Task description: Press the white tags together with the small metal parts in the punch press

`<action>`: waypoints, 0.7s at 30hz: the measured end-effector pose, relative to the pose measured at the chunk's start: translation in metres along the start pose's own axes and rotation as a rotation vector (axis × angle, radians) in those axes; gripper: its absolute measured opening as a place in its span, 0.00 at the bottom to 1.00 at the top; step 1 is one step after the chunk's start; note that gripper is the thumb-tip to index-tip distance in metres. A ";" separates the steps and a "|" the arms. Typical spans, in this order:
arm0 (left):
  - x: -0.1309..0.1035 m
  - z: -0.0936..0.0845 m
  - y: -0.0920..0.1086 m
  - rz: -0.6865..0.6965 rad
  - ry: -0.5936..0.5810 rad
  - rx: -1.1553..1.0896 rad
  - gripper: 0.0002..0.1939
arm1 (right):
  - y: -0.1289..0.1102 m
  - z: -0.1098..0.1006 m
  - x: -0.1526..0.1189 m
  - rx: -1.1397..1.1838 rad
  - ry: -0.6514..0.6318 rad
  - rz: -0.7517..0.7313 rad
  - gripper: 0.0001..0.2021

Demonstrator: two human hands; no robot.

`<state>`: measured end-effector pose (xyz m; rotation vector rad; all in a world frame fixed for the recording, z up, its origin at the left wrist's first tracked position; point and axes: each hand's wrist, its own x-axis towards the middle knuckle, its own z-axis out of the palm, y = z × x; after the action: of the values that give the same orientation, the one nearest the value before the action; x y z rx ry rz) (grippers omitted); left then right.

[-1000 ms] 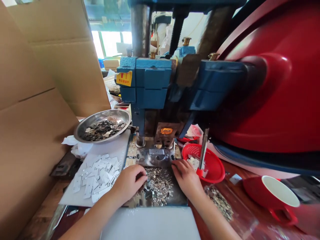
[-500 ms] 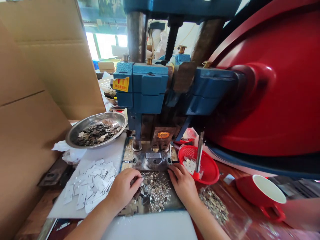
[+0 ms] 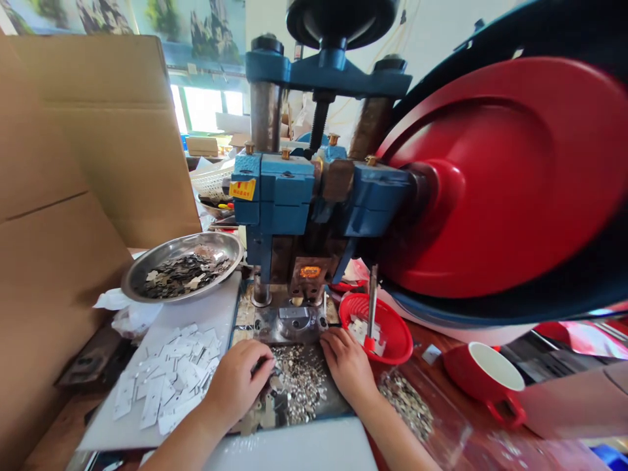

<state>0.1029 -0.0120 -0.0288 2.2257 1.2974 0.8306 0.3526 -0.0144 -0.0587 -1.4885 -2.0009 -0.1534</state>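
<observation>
Mug: red w/ white interior, at 4 o'clock, handle toward 5.
Cardboard: tall brown panels, creased, 9 to 10 o'clock.
Wall art: rocky peaks & greenery, 11 o'clock, bkgd.
Window: bright, btwn 10 & 11.
Basket: white, perforated, approx. 10.
Plastic bag: whitish, crumpled, 8 o'clock.

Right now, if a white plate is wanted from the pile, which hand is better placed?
Probably the left. The left hand is beside the pile of white plates, while the right hand is beyond the scattered metal pieces, nearer the red basket.
</observation>
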 end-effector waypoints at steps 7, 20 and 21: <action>-0.001 0.002 0.004 0.023 -0.011 0.005 0.05 | 0.002 -0.002 0.005 0.079 0.028 0.037 0.09; -0.002 0.005 0.000 0.045 0.070 -0.013 0.03 | -0.031 0.012 0.077 0.015 0.063 -0.018 0.10; -0.002 0.005 0.000 0.042 0.070 -0.015 0.02 | -0.032 0.012 0.077 0.004 0.046 -0.034 0.10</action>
<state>0.1058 -0.0144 -0.0329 2.2380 1.2753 0.9387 0.3072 0.0424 -0.0175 -1.4358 -1.9898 -0.1958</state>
